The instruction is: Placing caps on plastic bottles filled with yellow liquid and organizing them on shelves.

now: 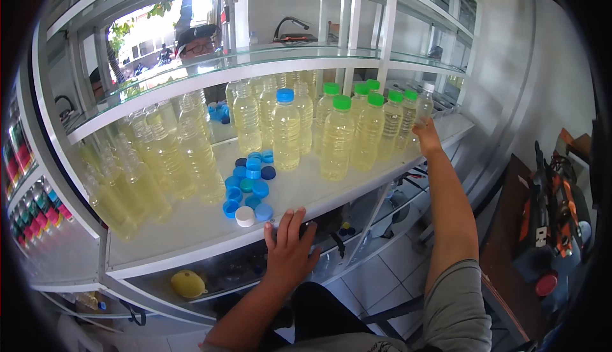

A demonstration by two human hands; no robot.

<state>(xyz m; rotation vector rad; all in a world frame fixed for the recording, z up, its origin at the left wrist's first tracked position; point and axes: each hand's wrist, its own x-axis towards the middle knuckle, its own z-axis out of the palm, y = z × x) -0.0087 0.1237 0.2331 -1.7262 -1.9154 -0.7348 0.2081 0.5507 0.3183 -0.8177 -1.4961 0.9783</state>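
Observation:
My right hand (427,134) is wrapped around a clear plastic bottle with a white cap (425,99), at the right end of the white shelf (191,238). Beside it stand several bottles of pale yellow liquid with green caps (337,137). My left hand (290,244) rests its fingertips on the shelf's front edge and holds nothing. Just beyond those fingers lie loose blue bottle caps (260,189) and one white cap (245,216). A filled bottle with a blue cap (286,132) stands behind the loose caps. Uncapped filled bottles (203,161) stand in groups farther left.
A glass shelf with a white front rail (267,69) runs above the bottles. Mirrored backing reflects bottles and a person. Below the shelf lies a yellow funnel-like item (189,283). Orange and black equipment (557,208) sits on a brown table (502,237) at right.

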